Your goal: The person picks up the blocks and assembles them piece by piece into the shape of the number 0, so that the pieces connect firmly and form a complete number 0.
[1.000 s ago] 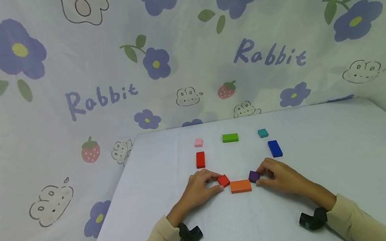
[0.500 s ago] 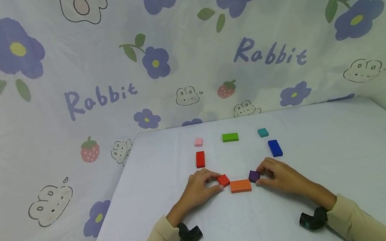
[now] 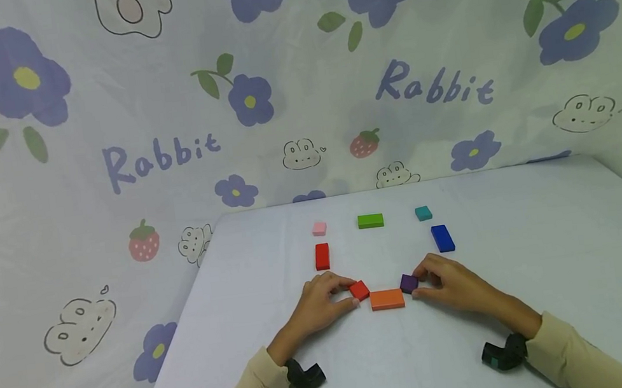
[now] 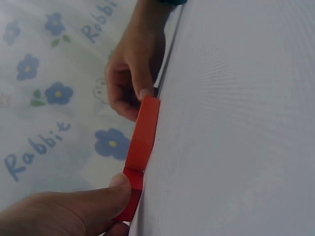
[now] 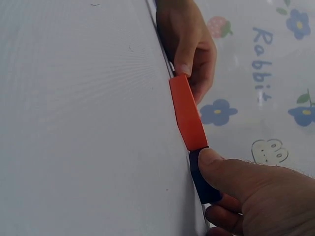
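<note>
We see the left hand (image 3: 319,305) pinching a small red block (image 3: 359,290) between thumb and fingers, while the right hand (image 3: 450,284) pinches a small purple block (image 3: 409,283) in the same way. Between the two hands lies an orange block (image 3: 387,299), untouched by the fingers as far as we can tell.

The small red block is bright, plain and squarish on top, with crisp edges. It sits turned at an angle, and in the left wrist view its corner meets the near end of the orange block. The small purple block is squarish too and also turned; we find it deep violet from the head, but almost navy in the right wrist view, where it meets the orange block's other end. The orange block is a smooth oblong in one even colour, lying flat with its long side running from hand to hand.

Just beyond the left hand we see a longer red block (image 3: 322,257), with a pink block (image 3: 319,229) farther off. Beyond the right hand lie a blue block (image 3: 443,238) and, farther out, a teal block (image 3: 423,213). A green block (image 3: 370,221) lies ahead of the gap between the hands. All rest on the white table (image 3: 394,364).
</note>
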`<state>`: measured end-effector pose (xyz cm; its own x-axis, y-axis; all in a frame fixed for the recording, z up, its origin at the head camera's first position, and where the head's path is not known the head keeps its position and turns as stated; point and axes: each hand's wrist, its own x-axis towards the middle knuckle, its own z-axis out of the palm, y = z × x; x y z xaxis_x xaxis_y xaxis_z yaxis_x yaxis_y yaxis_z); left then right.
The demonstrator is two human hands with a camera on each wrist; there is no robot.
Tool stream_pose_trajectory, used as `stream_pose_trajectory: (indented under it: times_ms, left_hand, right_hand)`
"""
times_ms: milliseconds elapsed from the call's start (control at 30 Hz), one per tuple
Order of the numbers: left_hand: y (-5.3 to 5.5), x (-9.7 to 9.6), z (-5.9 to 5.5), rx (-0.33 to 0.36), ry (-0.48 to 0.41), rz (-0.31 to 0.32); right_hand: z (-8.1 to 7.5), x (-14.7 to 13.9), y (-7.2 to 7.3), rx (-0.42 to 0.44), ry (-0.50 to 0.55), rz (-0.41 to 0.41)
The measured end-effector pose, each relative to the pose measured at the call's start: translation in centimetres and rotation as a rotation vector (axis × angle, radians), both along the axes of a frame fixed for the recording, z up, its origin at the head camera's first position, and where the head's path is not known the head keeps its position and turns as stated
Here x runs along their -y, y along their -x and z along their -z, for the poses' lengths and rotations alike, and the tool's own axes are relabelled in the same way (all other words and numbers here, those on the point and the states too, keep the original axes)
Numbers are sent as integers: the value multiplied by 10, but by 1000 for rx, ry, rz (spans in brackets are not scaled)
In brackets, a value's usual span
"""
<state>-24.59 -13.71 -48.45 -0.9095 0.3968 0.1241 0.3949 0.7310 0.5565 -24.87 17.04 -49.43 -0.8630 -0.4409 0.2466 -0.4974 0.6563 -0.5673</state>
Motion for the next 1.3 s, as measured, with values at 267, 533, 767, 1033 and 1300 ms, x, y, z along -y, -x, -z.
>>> stream_pose_trajectory:
  times_ms: [267, 533, 767, 1033, 1300]
  left_hand:
    - [2, 8, -4, 87, -119, 37]
    - [13, 22, -14, 128, -290, -70]
    - [31, 41, -21, 95, -288, -217]
    - [56, 57, -24, 155, -177, -230]
    - [82, 67, -23, 215, -47, -77]
  right_hand:
    - [0, 0, 0, 5, -5, 3]
    - [-3, -1, 0, -3, 6, -7]
    - [0, -2, 1, 12, 7, -2]
    - [4, -4, 0, -10, 27, -1]
    - [3, -3, 1, 6, 16, -2]
